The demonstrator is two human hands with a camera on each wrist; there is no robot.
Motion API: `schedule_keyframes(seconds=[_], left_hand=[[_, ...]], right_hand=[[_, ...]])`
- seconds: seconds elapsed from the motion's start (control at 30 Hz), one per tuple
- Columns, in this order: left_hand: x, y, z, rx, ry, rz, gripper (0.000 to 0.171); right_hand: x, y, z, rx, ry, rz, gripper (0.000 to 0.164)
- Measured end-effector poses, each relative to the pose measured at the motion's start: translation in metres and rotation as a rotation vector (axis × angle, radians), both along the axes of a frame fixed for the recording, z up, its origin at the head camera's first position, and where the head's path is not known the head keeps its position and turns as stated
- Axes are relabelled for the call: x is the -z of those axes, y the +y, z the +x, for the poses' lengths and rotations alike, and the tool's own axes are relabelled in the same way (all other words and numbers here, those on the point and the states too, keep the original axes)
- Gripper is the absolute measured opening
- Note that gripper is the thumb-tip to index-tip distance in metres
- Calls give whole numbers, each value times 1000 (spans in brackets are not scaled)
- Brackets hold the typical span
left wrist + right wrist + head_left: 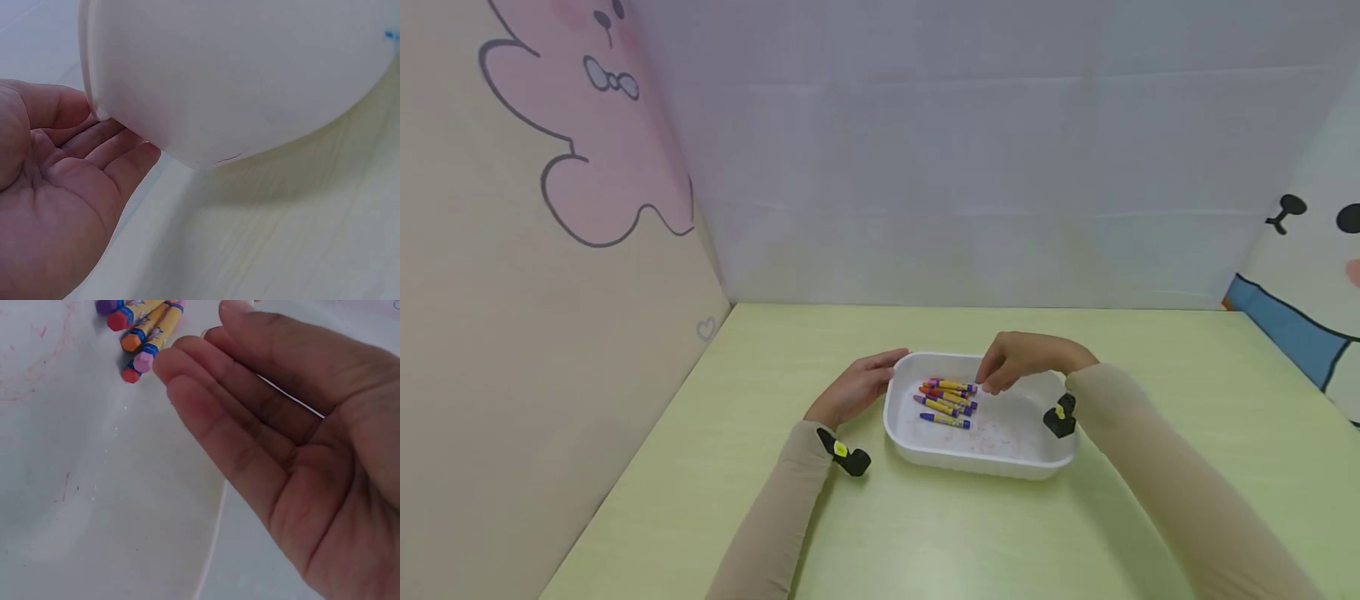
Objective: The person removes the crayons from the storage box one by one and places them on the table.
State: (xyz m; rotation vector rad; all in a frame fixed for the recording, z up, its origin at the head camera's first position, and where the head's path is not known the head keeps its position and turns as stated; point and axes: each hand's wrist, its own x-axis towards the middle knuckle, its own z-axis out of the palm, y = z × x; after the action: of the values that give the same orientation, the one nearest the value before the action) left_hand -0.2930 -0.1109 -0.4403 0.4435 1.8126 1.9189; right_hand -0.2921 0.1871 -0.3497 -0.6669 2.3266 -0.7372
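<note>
A white plastic tray [1007,421] sits on the table with several crayons [951,398] in yellow wrappers gathered in its left half. One purple-blue crayon [945,421] lies a little nearer the front than the rest. At the tray's left end my left hand [859,387] holds the rim; the left wrist view shows the thumb at the lip and the other fingers against the wall beneath. Over the tray's far side, my right hand [1030,354] hovers beside the crayon ends with slightly bent fingers. In the right wrist view, pink [144,360] and orange [132,342] crayon tips lie near its fingertips, and nothing shows in its grasp.
Reddish marks [996,437] stain the tray floor. The pale yellow-green table [805,333] extends around the tray on all sides. A white cloth wall [962,183] stands behind, with cartoon-printed walls at left and right.
</note>
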Motion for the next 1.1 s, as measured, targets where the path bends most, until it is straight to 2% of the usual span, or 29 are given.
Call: schedule_keyframes(seconds=[0.27,0.57,0.87,1.1], left_hand=[[-3,1,2,0,20,-7,46],[-2,0,4,1,5,-25,46],[-4,-1,6,8,-4,-29,46],[-2,-2,4,10,4,-30,46]], right_hand=[[7,-19,0,-20,34,101,17],[21,-34,4,48,26,195,8],[29,-35,2,34,74,200,9],[28,-35,0,41,89,202,7]])
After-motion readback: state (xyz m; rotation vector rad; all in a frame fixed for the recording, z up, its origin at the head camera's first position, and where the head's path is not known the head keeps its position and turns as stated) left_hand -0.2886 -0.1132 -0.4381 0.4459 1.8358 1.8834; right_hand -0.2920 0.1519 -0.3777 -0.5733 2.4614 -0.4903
